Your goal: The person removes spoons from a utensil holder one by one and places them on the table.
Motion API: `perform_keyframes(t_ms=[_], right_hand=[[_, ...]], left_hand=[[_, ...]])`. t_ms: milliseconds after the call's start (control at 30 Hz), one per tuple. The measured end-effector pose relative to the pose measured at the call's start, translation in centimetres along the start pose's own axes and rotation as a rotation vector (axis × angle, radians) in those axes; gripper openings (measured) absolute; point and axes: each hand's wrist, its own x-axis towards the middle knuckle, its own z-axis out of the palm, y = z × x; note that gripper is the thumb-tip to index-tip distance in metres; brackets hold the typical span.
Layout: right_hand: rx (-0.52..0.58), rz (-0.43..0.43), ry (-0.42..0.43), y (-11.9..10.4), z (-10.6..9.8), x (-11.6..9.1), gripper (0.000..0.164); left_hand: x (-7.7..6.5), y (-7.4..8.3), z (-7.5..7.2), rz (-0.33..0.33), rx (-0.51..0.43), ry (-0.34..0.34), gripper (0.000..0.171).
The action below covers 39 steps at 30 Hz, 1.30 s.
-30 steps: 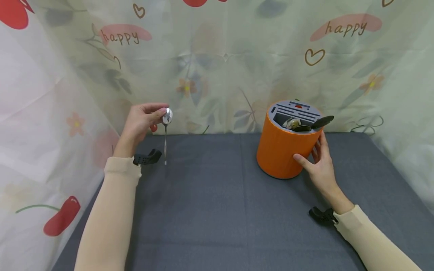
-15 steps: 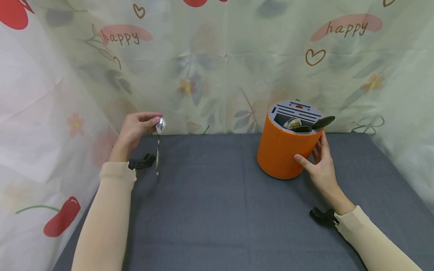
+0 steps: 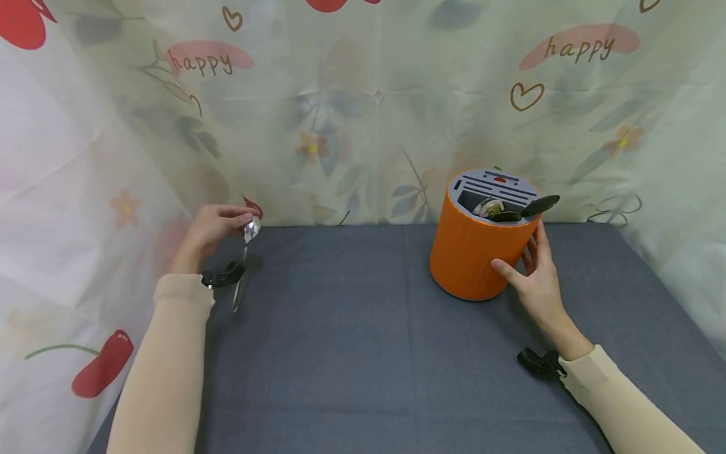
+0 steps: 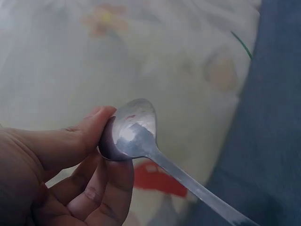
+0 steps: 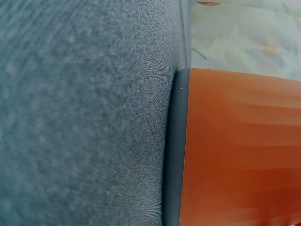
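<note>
My left hand (image 3: 212, 230) pinches a shiny metal spoon (image 3: 252, 228) by its bowl, between thumb and fingers. The spoon's handle hangs downward at a slant over the left of the table; in the left wrist view the bowl (image 4: 135, 127) shows close up. On the right an orange, round utensil holder (image 3: 473, 258) with a grey slotted top stands upright on the cloth. My right hand (image 3: 535, 271) grips its right side, thumb at the front and fingers round behind, partly hidden. Several utensils (image 3: 490, 207) lie in the holder's open compartment, one dark rounded end (image 3: 541, 205) sticking out rightward.
A dark grey cloth (image 3: 340, 353) covers the table. Patterned curtains (image 3: 363, 113) hang behind it and along the left and right sides. A thin cord-like loop (image 3: 615, 211) shows at the back right.
My left hand has moved left and lower, towards me, with the spoon, whose handle now slants more. The right hand and the utensil holder have stayed in place.
</note>
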Motion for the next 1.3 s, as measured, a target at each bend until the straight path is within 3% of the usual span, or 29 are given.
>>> perform_keyframes(t_ms=[633,967,1300], right_hand=[[-0.006,0.011,0.001,-0.2,0.1,0.0,0.102],[0.0,0.011,0.0,-0.2,0.0,0.0,0.101],[0.007,0.008,-0.003,-0.1,0.0,0.0,0.102]], left_hand=[[0.1,-7.6,-2.5,-0.124,0.042,-0.138,0.048],[-0.5,-9.0,-3.3,-0.142,0.045,-0.191,0.05],[-0.6,-9.4,-3.8,-0.137,0.061,-0.199,0.045]])
